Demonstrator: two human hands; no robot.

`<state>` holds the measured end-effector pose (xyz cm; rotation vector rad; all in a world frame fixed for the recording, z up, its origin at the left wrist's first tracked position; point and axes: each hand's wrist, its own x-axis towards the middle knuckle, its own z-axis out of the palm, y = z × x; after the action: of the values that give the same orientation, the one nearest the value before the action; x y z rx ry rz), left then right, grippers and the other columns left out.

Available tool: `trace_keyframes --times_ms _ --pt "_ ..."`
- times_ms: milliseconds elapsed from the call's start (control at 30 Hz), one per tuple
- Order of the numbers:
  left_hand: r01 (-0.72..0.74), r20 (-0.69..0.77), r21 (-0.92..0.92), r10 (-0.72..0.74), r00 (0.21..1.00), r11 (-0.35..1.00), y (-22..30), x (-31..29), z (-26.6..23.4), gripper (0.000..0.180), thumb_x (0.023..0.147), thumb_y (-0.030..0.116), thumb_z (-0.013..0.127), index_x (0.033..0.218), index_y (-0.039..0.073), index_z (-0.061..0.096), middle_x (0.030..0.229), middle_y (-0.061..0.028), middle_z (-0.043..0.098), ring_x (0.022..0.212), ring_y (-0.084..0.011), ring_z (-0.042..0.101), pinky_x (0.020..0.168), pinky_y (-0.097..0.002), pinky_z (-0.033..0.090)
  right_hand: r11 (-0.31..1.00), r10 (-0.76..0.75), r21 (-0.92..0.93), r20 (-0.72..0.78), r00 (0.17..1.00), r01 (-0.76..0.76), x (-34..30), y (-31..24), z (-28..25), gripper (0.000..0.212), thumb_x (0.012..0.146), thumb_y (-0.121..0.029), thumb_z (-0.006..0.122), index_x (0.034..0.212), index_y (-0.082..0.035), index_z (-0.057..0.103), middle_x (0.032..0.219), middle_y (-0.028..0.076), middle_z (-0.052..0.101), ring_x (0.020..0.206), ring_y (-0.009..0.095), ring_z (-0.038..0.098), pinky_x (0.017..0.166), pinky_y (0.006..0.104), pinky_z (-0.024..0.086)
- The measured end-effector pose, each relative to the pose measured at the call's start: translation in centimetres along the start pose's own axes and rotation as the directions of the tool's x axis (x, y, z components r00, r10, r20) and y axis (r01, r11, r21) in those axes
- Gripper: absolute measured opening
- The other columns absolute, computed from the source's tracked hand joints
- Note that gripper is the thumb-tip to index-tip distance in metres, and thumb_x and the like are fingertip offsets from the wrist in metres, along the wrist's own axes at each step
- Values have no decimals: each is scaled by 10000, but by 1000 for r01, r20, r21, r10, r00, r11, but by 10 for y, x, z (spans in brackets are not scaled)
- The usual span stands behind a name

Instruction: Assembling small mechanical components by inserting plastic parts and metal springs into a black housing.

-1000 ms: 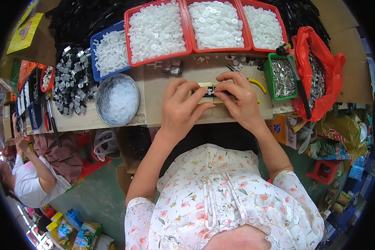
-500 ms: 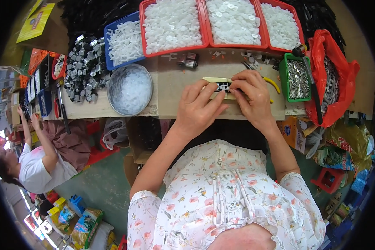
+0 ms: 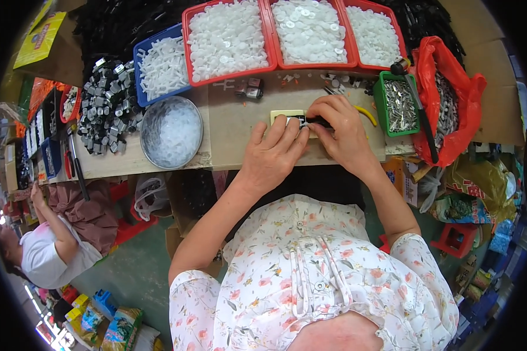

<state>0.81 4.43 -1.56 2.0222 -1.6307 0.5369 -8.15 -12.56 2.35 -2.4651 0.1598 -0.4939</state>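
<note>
A cream block [image 3: 280,114] lies near the front of the table, with a small black part [image 3: 300,117] on it, mostly covered by fingers. My left hand [image 3: 275,151] is bent over the block from the left, its fingertips pressed against the black part. From the right, my right hand [image 3: 342,131] closes thumb and fingers in a pinch at the same part. A small whitish piece [image 3: 304,124] shows at its fingertips. Just beyond the right hand lie pliers with yellow handles [image 3: 366,114], partly hidden.
Red trays [image 3: 272,65] of white plastic pieces line the back, beside a blue tray [image 3: 139,76]. A metal bowl [image 3: 146,146] and dark metal parts [image 3: 105,108] stand left. Rightward are a green bin [image 3: 385,111] and red bag [image 3: 471,96]. Another person [image 3: 55,248] sits far left.
The view has shifted, so the table appears further left. My left fingers have drawn closer together over the part, and my right hand still pinches at it. The other person's arms are lower.
</note>
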Motion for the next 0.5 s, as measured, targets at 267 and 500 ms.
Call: trace_keyframes --times_ms 267,500 --pt "-254 111 170 237 965 952 -6 8 -12 348 833 230 648 1136 59 662 1155 -74 606 1136 -243 544 885 -447 412 965 -180 -189 37 983 184 -14 4 -5 291 695 17 682 984 -14 674 1007 102 615 1011 310 587 848 439 455" --pt "-339 185 40 327 927 940 -12 23 -18 333 808 185 642 1088 7 669 1090 -103 603 1123 -262 544 881 -422 459 989 -144 -33 24 989 145 -11 13 -33 229 806 -40 697 1031 -27 659 1034 111 613 998 327 599 837 421 476"
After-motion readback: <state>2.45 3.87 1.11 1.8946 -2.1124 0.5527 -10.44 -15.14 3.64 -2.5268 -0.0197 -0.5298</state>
